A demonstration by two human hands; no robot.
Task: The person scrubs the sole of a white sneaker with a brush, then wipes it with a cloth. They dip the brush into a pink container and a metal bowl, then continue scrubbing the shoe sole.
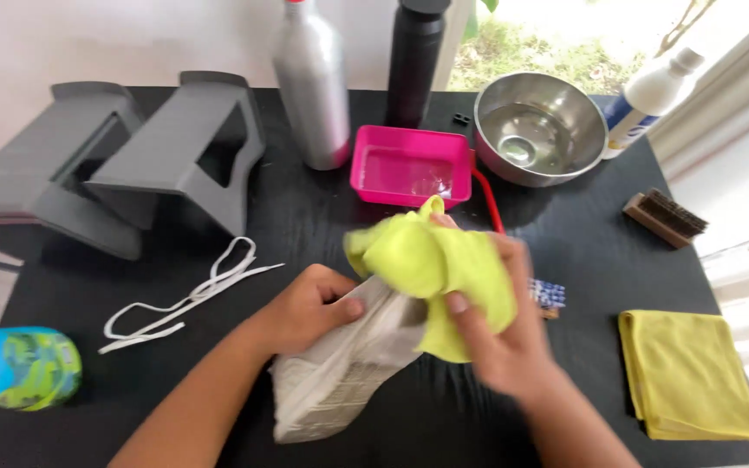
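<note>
Mid-table, left hand (309,305) grips shoe (340,368) — right hand (496,334) clutches cloth (435,260) (blurred).

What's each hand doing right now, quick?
Left hand: closed, gripping the white shoe.
Right hand: closed, holding the yellow cloth against it.

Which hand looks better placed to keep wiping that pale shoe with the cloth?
Probably the right hand: it already grips the yellow-green cloth against the shoe, while the left hand holds the shoe steady.
</note>
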